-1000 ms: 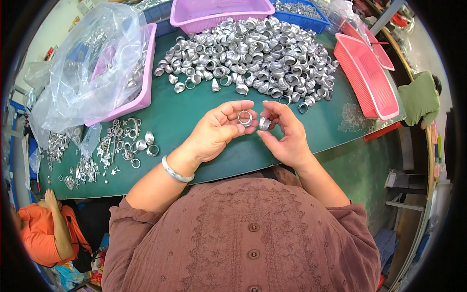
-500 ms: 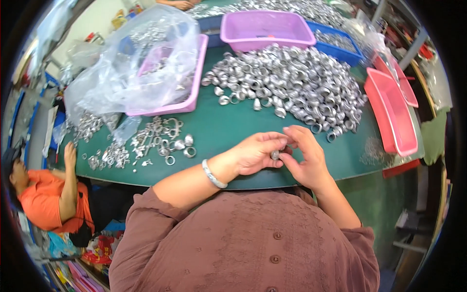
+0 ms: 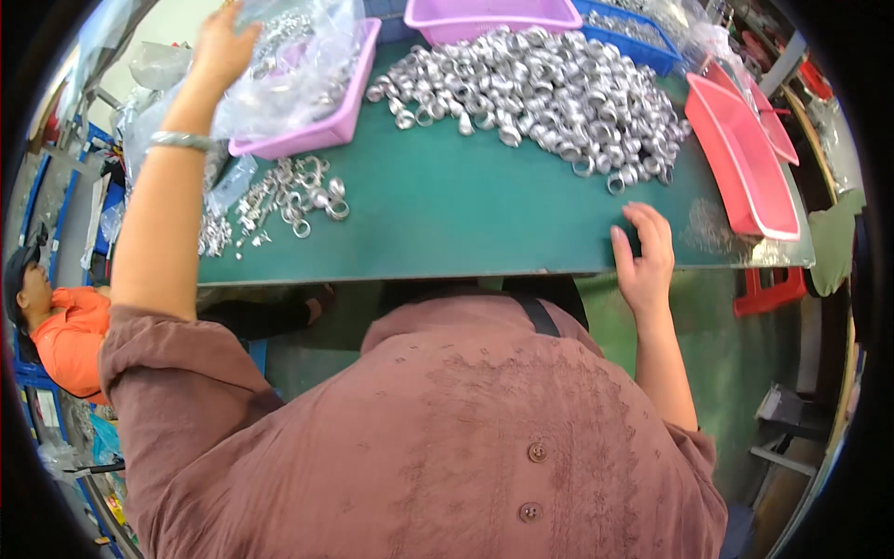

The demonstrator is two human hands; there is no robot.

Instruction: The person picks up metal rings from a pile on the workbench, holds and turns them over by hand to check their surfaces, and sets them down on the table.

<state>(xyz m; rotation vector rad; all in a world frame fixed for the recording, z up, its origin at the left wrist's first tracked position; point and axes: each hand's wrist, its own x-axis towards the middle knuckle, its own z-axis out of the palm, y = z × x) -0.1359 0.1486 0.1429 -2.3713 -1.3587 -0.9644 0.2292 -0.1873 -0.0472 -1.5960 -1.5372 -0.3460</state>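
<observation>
My left hand [image 3: 222,54] is stretched out to the far left, above the clear plastic bag [image 3: 279,98] that lies over a purple basket [image 3: 337,126]. Its thumb stands apart from the fingers, whose tips meet the picture's upper edge; I see nothing held in it. My right hand [image 3: 645,259] rests at the table's front edge on the right, fingers loosely bent and thumb apart, with nothing in it. Beyond it spreads a large heap of silvery metal rings [image 3: 549,93]. Smaller metal rings and bits [image 3: 289,196] lie at the left, beside my left forearm.
A second purple basket [image 3: 494,20] and a blue tray [image 3: 629,39] of small metal parts stand behind the heap. Red plastic bins [image 3: 745,158] stand at the right edge of the green table [image 3: 447,224]. A person in orange [image 3: 70,340] sits at the left.
Both hands were together, pinching a small metal piece. They have parted: the left has swung far left and away, the right has moved right and opened. My view has shifted nearer.
</observation>
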